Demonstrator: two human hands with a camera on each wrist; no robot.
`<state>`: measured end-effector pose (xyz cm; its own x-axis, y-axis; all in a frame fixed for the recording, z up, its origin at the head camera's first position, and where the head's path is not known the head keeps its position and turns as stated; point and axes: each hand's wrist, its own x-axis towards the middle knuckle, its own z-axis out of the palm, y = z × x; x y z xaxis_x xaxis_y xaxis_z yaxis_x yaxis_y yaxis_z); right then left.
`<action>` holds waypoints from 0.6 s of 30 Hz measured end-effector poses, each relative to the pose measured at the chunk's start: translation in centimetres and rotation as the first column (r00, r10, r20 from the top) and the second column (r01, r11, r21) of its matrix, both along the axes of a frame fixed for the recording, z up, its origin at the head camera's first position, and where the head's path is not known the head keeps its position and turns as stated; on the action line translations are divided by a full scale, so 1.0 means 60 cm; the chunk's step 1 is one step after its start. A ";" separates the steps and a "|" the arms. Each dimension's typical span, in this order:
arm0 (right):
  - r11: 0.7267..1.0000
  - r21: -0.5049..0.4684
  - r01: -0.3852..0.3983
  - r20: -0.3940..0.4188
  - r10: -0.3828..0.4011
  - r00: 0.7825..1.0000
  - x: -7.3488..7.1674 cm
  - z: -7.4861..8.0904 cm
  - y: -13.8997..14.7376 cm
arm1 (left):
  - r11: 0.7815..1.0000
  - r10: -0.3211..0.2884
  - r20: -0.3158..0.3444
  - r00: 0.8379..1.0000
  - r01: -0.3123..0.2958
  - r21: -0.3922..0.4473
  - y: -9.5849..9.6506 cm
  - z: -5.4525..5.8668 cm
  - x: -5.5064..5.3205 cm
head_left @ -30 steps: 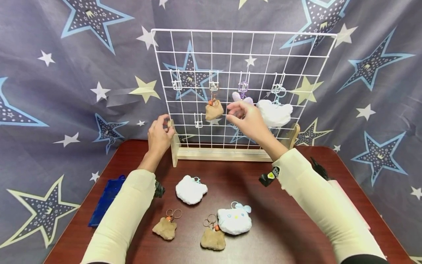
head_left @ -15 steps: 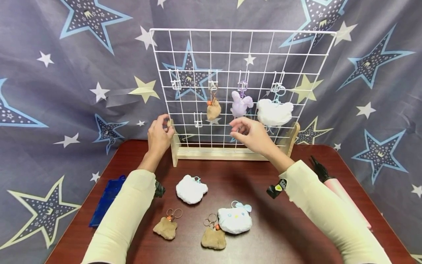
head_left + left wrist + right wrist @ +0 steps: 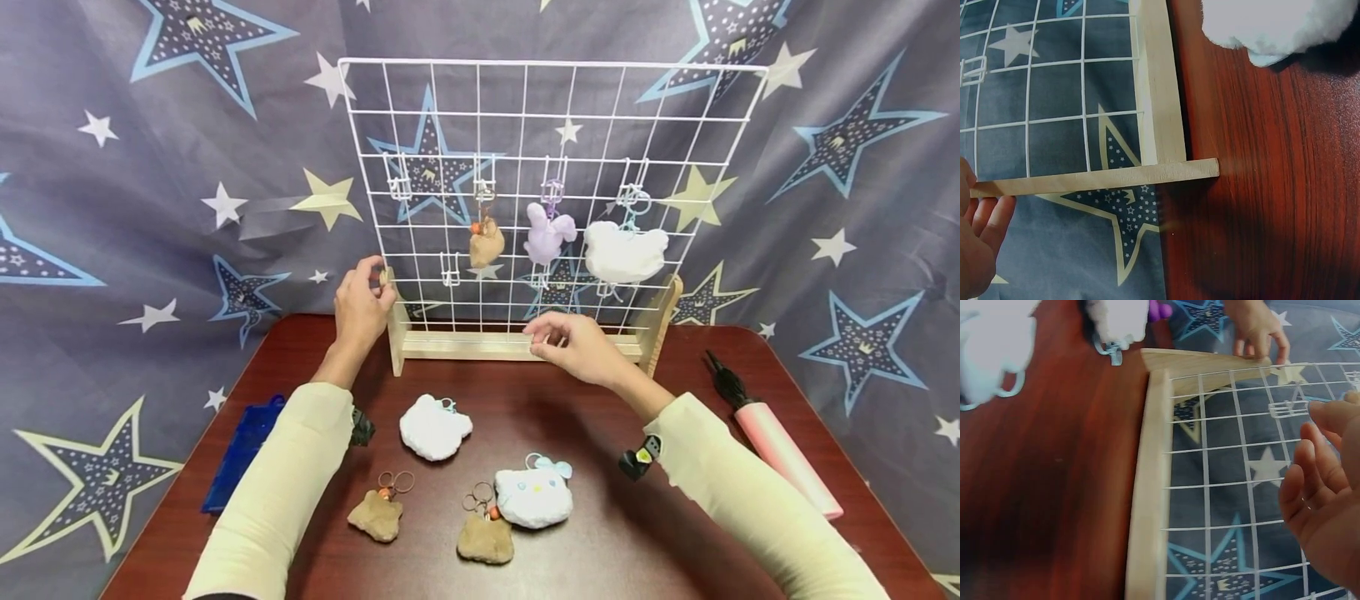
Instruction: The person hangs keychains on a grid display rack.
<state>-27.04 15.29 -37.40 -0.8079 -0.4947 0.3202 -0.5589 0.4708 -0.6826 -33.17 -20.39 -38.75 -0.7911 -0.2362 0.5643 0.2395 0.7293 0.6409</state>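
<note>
My left hand (image 3: 363,302) grips the upper end of the left wooden upright (image 3: 1116,181) of a white wire grid rack (image 3: 501,112), thumb and fingers on either side. My right hand (image 3: 576,346) hovers in front of the rack's wooden base bar (image 3: 465,345), fingers loosely bent and holding nothing. From hooks on the grid hang a brown plush keychain (image 3: 486,243), a purple bunny plush keychain (image 3: 547,236) and a white plush keychain (image 3: 625,252). Two more hooks (image 3: 399,185) on the left carry nothing.
On the dark red table lie a white plush keychain (image 3: 433,428), a white plush with a blue bow (image 3: 533,498) and two brown plush keychains (image 3: 377,517). A blue tray (image 3: 238,454) lies at left, a pink folded umbrella (image 3: 787,458) at right. A star-printed cloth hangs behind.
My right hand has come down from in front of the purple bunny to the base bar, uncovering the bunny. The hanging brown plush has turned slightly. My left hand keeps its place.
</note>
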 end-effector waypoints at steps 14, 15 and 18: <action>0.979 0.108 -0.173 0.113 0.161 0.980 0.025 -0.091 0.028 | 1.000 0.004 -0.002 1.000 -0.004 -0.006 0.002 0.004 0.001; 0.975 0.117 -0.188 0.117 0.174 0.978 0.025 -0.098 0.029 | 1.000 0.003 0.001 1.000 -0.003 -0.006 0.002 0.003 0.001; 0.961 0.138 -0.239 0.147 0.218 0.965 0.029 -0.117 0.032 | 1.000 0.001 0.011 1.000 -0.001 -0.001 0.002 0.001 0.001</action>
<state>-25.30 17.19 -44.43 -0.6970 -0.7058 0.1270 -0.5756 0.4451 -0.6860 -33.08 -20.26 -38.67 -0.7970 -0.2361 0.5560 0.2321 0.7301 0.6427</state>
